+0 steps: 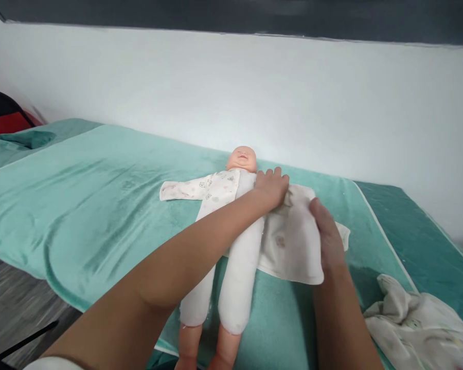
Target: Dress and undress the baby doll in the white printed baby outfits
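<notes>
A baby doll [242, 157] lies on its back on a teal towel [100, 205], head toward the wall, white cloth body and legs toward me. It wears a white printed baby jacket [212, 188], one sleeve spread out to the left. My left hand [272, 186] reaches across the doll's chest and rests on its far shoulder, fingers curled on the cloth. My right hand [326, 231] grips the jacket's opened right flap [293, 241], folded out beside the doll.
A second crumpled white printed garment [416, 318] lies at the lower right on the bed. A white wall runs behind the bed. A red and black chair [3, 121] stands at the far left. Grey floor shows at lower left.
</notes>
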Motion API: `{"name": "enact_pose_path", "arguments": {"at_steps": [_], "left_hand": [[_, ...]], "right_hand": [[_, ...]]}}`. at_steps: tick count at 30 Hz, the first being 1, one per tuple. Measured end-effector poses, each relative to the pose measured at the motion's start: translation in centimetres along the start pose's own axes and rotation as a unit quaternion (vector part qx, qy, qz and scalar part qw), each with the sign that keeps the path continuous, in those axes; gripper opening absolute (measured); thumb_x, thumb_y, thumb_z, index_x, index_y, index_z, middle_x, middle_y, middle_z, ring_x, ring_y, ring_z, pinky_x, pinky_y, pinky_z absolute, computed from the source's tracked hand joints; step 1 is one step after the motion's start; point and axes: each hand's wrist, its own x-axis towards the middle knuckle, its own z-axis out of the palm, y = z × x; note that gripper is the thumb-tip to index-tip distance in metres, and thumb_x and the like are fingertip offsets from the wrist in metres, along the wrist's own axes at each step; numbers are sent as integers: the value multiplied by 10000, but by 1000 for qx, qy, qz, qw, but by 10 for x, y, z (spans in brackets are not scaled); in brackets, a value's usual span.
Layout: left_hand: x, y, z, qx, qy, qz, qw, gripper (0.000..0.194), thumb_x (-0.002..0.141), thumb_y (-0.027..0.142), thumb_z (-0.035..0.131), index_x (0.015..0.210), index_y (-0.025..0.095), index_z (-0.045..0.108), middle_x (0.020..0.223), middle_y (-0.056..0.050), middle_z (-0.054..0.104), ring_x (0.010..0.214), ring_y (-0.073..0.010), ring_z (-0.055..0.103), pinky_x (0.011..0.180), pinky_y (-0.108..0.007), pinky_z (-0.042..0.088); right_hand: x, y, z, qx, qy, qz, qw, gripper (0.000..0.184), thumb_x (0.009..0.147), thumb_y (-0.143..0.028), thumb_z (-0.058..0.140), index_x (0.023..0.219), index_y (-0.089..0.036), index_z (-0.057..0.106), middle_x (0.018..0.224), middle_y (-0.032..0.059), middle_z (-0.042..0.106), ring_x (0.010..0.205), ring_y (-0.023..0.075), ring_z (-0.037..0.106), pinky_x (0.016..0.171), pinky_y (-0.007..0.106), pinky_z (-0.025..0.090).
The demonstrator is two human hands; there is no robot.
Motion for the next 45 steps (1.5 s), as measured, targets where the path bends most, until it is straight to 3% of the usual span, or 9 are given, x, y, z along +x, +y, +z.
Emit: {"name": "enact_pose_path", "arguments": {"at_steps": [6,10,14,20,26,31,36,41,45], "left_hand": [[-12,-34,-26,-309,8,71,948,76,770,142,589,762,216,575,773,-5,608,742,-191,544,671,-322,389],[-31,-61,-29,-293,174,51,939,173,709,47,501,670,214,471,724,-18,578,761,-201,522,664,-333,372],[-60,-72,-12,-221,309,-78,922,260,728,-22,435,775,227,494,896,-61,633,895,-236,568,738,-358,434],[-113,-63,13,-252,356,-83,896,160,962,168,465,1066,215,576,1107,-84,663,1075,-238,608,942,-399,493],[-162,-46,22,-259,302,-8,918,367,991,386,565,1324,231,550,1390,-97,614,1306,-266,536,1122,-463,415],[-189,-36,38,-231,322,-25,918,313,979,205,518,1282,222,596,1168,-75,684,1096,-239,603,1039,-454,460],[-196,-36,45,-229,338,3,913,255,982,178,488,1184,230,635,942,-18,712,927,-201,629,1052,-445,450],[-198,-33,47,-216,317,47,922,291,967,152,491,1215,232,620,929,0,754,879,-180,664,1095,-434,413],[-197,-33,51,-212,319,45,923,256,972,156,490,1173,236,629,937,9,770,839,-174,665,1083,-441,417]], "right_hand": [[-2,11,8,8,-128,-30,991,668,693,-473,862,1310,-322,654,1154,45,724,1081,273,679,856,387,581],[-6,9,8,53,-222,-38,973,600,720,-431,875,1290,-353,704,1185,33,696,1067,234,645,862,339,545],[-8,9,10,81,-288,-15,954,479,816,-480,795,1268,-335,732,1157,59,706,877,191,631,692,311,512],[-3,15,9,106,-215,-13,971,310,862,-431,752,1148,-319,786,1041,50,712,826,168,631,651,293,508],[0,24,14,93,-145,-27,985,242,860,-377,749,1089,-308,788,1032,40,726,856,166,659,642,264,522],[-2,36,24,-7,-14,-118,993,203,862,-324,745,1063,-297,766,1166,43,733,1111,217,659,858,335,561],[4,30,43,-137,9,-171,976,331,904,-367,676,1226,-294,692,1379,45,648,1261,236,602,1088,441,472],[40,6,74,-372,32,-151,915,305,832,-434,683,1045,-216,672,1116,89,692,983,241,640,861,407,507],[73,-6,93,-497,36,-92,862,97,799,-271,622,750,-228,551,739,13,626,691,189,545,670,339,412]]}}
